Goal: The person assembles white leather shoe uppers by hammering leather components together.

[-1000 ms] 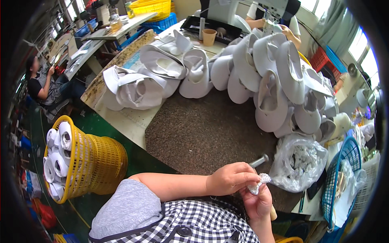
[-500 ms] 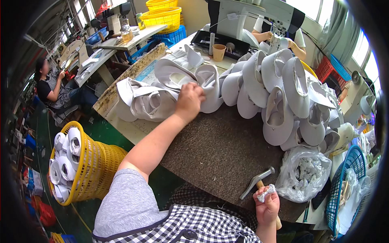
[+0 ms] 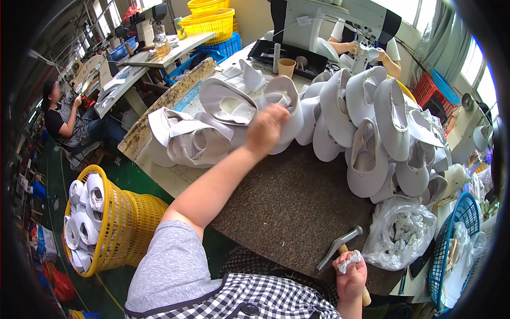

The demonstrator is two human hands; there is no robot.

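My left hand (image 3: 265,132) reaches across the bench with its fingers curled at the opening of a white shoe upper (image 3: 291,119); the fingertips are partly hidden and a little blurred. More white shoe uppers (image 3: 196,143) lie just left of that hand. Low on the right, my right hand (image 3: 351,280) is closed on a small crumpled silvery piece (image 3: 349,260). A hammer (image 3: 342,245) lies at the bench's near edge, its metal head beyond that hand and its wooden handle passing behind it.
A pile of white uppers (image 3: 366,173) covers the back right. Near it sits a clear plastic bag (image 3: 380,247) with silvery bits, beside a blue basket (image 3: 461,218). A yellow basket (image 3: 109,234) of rolled white pieces stands left. Co-workers sit far left and behind the sewing machine (image 3: 313,26).
My left hand has shifted right and slightly away from me, and the upper at its fingers has moved right and tipped. My right hand stays nearly in place, still holding the silvery piece.
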